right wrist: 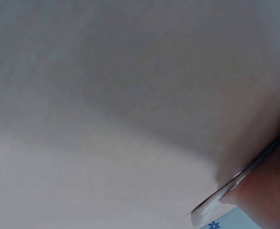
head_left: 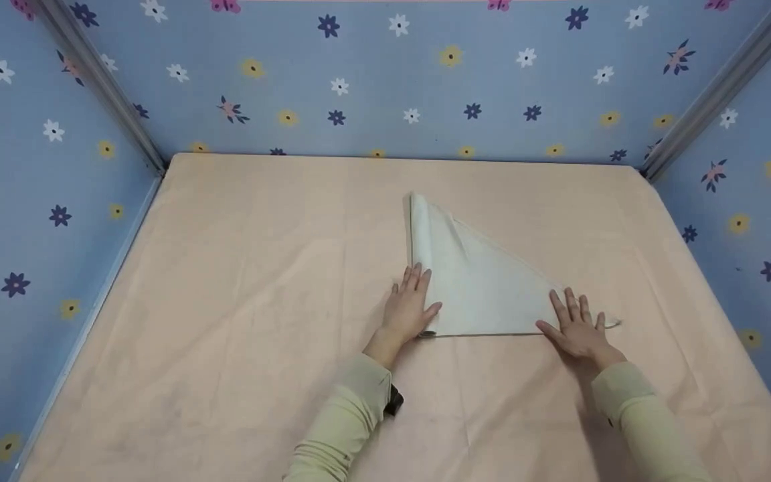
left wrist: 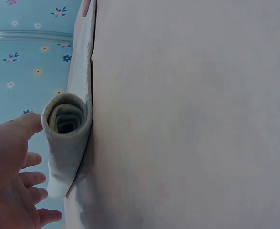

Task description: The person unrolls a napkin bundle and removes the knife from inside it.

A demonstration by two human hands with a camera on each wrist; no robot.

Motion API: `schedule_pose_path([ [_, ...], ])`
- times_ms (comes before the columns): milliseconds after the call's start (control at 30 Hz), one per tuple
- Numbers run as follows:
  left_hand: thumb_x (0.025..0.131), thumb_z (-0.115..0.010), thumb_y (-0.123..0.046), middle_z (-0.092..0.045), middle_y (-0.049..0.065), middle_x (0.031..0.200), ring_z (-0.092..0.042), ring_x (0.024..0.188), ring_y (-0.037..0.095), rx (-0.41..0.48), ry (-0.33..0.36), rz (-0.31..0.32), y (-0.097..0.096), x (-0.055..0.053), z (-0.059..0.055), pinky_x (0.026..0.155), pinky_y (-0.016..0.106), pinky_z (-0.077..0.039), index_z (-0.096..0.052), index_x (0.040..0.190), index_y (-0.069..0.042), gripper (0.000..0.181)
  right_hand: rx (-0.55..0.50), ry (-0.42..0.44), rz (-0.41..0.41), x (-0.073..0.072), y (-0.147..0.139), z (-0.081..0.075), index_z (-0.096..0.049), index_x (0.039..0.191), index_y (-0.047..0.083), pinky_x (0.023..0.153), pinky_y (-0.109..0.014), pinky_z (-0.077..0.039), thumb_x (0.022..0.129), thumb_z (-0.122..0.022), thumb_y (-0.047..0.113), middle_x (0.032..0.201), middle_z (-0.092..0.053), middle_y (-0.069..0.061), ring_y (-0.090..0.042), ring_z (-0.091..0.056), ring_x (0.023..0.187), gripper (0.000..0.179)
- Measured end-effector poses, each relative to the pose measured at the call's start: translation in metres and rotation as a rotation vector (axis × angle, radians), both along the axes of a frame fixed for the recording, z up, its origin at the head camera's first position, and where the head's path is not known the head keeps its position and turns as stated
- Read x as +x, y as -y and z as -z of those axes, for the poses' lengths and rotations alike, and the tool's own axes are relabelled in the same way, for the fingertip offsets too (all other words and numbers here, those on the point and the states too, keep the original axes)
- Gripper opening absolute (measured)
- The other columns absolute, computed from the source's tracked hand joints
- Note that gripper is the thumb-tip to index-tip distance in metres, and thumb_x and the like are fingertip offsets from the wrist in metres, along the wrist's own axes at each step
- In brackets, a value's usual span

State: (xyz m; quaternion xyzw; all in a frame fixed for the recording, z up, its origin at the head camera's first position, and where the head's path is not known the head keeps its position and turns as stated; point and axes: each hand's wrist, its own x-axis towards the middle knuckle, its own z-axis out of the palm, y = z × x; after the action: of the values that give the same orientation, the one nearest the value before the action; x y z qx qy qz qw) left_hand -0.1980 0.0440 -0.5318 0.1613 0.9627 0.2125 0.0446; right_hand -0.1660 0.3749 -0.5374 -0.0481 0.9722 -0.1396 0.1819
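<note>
A pale, whitish-green cloth (head_left: 492, 291), folded to a triangle, lies on the covered table, its left edge turned into a roll (head_left: 420, 231). My left hand (head_left: 407, 309) rests on the near end of that roll with fingers extended. In the left wrist view the roll's end (left wrist: 67, 148) shows a spiral of several layers, with the thumb touching its side. Over the cloth's right corner, my right hand (head_left: 578, 329) lies spread, fingers straight. A small tuft (head_left: 613, 323) sticks out past it. The right wrist view catches only part of this hand and a cloth edge (right wrist: 205, 212).
A peach cover (head_left: 258, 281) with creases spreads over the table. Blue flowered panels (head_left: 399, 80) stand at the back and both sides, with grey posts (head_left: 713, 100) at the back corners. A small black object (head_left: 393, 400) sits at the left wrist.
</note>
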Motion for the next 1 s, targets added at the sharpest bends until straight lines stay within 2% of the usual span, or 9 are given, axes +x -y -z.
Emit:
schedule_pose_path([
  [567,0.089,-0.048,-0.041,-0.011,0.009,0.147,-0.006,0.134,0.026,0.046,-0.044,0.009,-0.020,-0.002,0.007,0.101,0.049,-0.021,-0.025,0.140,-0.010,0.064,-0.006,0.003,0.003,0.000,0.000,0.000,0.007,0.142,0.009,0.089,-0.064,0.017,0.090,-0.026,0.056,0.143,0.016,-0.024,-0.043,0.018,0.127,0.077],
  [733,0.089,-0.048,-0.041,-0.008,0.008,0.148,-0.004,0.134,0.026,0.044,-0.029,0.021,-0.021,-0.002,0.011,0.102,0.050,-0.019,-0.025,0.140,-0.012,0.064,-0.035,0.009,-0.006,0.000,-0.001,0.000,0.007,0.142,0.009,0.088,-0.064,0.018,0.091,-0.027,0.054,0.142,0.018,-0.023,-0.042,0.020,0.126,0.076],
  [1000,0.088,-0.049,-0.041,-0.005,0.006,0.148,0.000,0.134,0.024,0.004,0.006,0.018,-0.021,-0.004,0.015,0.102,0.049,-0.017,-0.027,0.140,-0.015,0.062,-0.009,0.007,-0.003,0.000,-0.001,0.001,0.007,0.142,0.008,0.089,-0.065,0.017,0.090,-0.026,0.056,0.142,0.016,-0.024,-0.043,0.018,0.126,0.077],
])
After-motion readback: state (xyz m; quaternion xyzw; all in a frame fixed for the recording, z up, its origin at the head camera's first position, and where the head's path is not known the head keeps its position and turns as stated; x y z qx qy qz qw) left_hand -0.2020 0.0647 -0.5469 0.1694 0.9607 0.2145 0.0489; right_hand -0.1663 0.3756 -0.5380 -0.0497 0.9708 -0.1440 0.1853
